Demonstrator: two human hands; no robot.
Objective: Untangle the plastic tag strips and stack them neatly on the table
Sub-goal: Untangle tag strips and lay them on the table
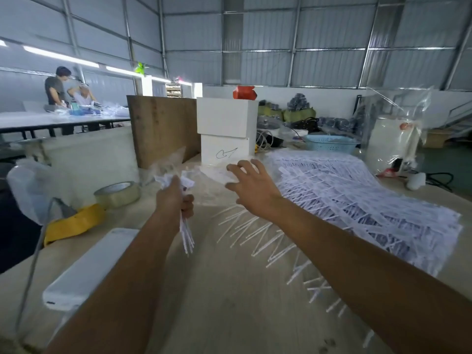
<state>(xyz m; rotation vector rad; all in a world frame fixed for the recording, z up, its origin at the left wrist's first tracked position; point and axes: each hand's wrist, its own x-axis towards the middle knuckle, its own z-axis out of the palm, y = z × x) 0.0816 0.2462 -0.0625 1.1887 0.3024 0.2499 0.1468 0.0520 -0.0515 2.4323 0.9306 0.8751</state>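
Your left hand [176, 198] grips 1 bundle of tag strips [186, 233], tails hanging so they comb straight. Your right hand [251, 186], fingers spread and holding nothing, reaches over the loose white strips; the stacked pile [357, 200] lies rightward on the table [229, 302].

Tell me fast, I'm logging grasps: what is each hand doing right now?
Left hand: closed around a bundle of tag strips.
Right hand: open, fingers spread, reaching over the table, holding nothing.
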